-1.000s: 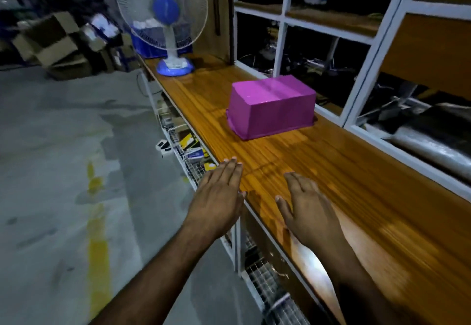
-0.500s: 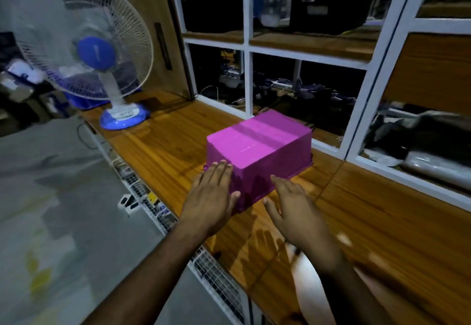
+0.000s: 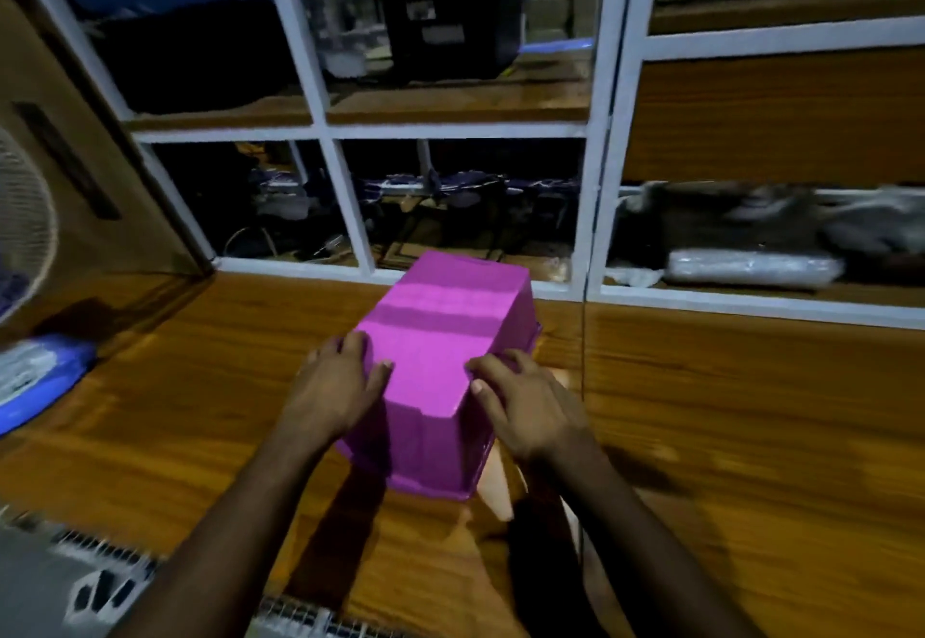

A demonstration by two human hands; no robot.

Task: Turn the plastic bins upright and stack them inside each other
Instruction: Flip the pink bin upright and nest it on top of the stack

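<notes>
Both grips are spread flat against the one pink bin [image 3: 440, 352]: left hand [image 3: 333, 392] on its left wall, right hand [image 3: 530, 404] on its right, thumbs over the top, clamping it between the palms. The bin sits upside down on the wooden surface [image 3: 726, 412], long axis running away toward the shelving [image 3: 598, 136]; both hands equally near. Only one bin shows
</notes>
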